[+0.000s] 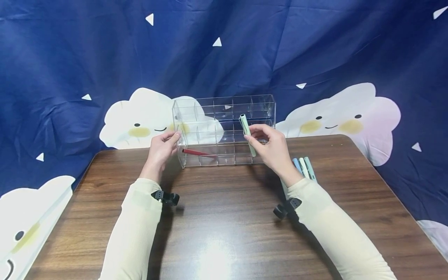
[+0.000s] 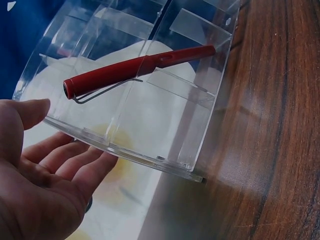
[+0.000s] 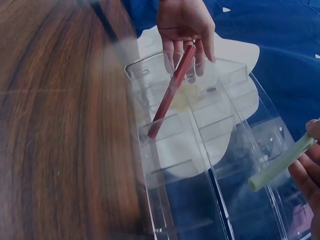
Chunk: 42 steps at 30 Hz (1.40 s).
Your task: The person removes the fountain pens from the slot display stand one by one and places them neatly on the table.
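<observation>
A clear acrylic organizer [image 1: 225,160] with rows of compartments stands at the back of the table. My right hand [image 1: 271,147] pinches a pale green pen [image 1: 247,134] between thumb and fingers, in front of the organizer's right half. The pen is tilted, its clip end up. At the organizer's left side, my left hand [image 1: 162,149] rests its extended fingers [image 2: 92,167] along the outer wall, with the thumb held apart from them. A red pen [image 2: 112,71] with a wire clip lies slanted in the lowest row on the left, its clip end nearest the left hand.
Several pens, among them a blue pen [image 1: 297,165], a white pen [image 1: 303,168] and a teal pen [image 1: 310,168], lie on the wooden table [image 1: 217,217] at the right, partly hidden by my right forearm. A blue cloth [image 1: 224,70] with clouds hangs behind.
</observation>
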Motion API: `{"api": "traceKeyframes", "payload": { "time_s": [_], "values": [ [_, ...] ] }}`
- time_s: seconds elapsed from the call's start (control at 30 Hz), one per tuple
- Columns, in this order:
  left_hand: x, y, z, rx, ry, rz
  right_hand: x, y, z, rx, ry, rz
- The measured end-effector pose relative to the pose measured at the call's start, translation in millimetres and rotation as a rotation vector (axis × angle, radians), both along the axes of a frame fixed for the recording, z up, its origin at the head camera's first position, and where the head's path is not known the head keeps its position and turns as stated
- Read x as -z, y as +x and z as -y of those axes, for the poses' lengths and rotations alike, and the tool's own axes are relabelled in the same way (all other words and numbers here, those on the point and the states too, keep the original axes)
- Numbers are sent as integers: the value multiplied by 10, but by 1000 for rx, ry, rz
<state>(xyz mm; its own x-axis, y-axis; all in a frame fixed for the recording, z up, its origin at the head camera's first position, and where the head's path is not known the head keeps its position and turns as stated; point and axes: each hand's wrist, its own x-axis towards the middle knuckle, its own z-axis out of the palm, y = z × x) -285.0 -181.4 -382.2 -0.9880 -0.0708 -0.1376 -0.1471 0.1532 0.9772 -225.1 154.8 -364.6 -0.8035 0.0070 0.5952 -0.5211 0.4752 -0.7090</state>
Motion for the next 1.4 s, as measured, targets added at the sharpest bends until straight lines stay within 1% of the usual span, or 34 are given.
{"api": "traceKeyframes", "payload": {
  "time_s": [0.33, 0.53, 0.87, 1.1, 1.27, 1.4],
  "values": [
    [5, 2, 3, -5, -30, -1, 92, 68, -189, 50, 39, 12],
    [-5, 0, 3, -6, -11, -6, 114, 93, -279, 61, 31, 6],
    [-19, 16, -2, -6, -17, 3, 127, 151, -393, 95, 45, 6],
    [-3, 11, -6, -11, -18, -3, 121, 194, -480, 107, 27, 3],
    [-4, 5, -11, -11, -14, -3, 118, 239, -552, 128, 24, 16],
    [-8, 1, -6, -12, -27, 5, 120, 265, -601, 139, 22, 42]
  ]
}}
